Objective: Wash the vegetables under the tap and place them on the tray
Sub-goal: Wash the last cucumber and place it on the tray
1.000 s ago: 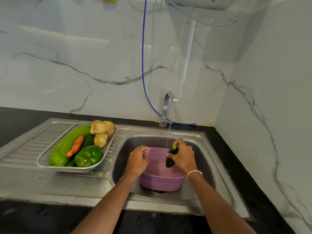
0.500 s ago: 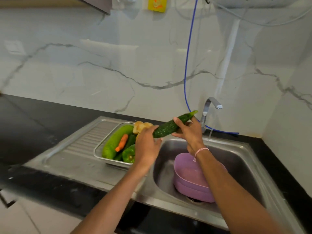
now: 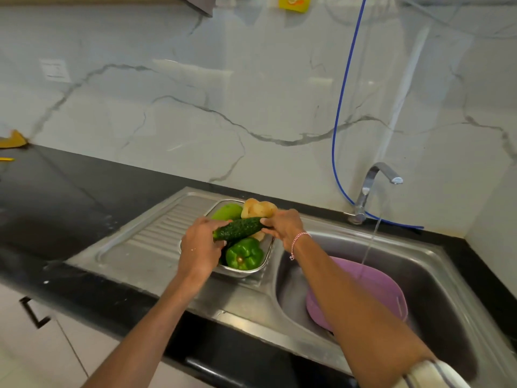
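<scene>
We've got both hands on the cucumber: left hand wrapped round its near end, right hand pinching the far end. We hold it roughly level just above the tray, over the pepper, next to the potatoes. Tap is running into the basin in the sink.

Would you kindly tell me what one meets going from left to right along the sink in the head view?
ridged draining board → left hand → cucumber → right hand → purple basin. The tap stands above the basin, so I leave it out.
</scene>
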A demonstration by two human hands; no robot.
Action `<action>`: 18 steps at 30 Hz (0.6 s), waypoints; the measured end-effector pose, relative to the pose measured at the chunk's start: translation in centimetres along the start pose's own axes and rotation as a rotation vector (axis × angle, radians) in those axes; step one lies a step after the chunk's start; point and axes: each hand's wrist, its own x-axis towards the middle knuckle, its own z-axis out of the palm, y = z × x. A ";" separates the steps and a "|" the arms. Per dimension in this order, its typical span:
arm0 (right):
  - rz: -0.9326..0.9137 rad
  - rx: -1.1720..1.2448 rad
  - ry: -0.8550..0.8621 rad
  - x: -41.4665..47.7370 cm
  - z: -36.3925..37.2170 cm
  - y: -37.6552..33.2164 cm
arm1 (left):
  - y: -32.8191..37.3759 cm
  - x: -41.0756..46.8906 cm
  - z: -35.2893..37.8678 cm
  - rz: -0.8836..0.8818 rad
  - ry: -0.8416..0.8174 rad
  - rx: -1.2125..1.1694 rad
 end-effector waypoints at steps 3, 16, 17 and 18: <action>-0.163 -0.455 0.088 -0.6 0.1 0.0 | -0.2 -1.1 0.4 0.055 0.006 -0.021; -0.480 -0.560 0.215 -1.5 -3.8 1.4 | 2.2 -1.4 -0.5 0.188 0.179 -0.037; -0.477 -0.553 0.229 -1.6 -5.1 1.7 | 3.1 -1.5 -0.1 0.247 0.201 -0.090; -0.470 -0.545 0.238 -1.7 -6.3 2.0 | 4.1 -1.7 0.3 0.308 0.215 -0.142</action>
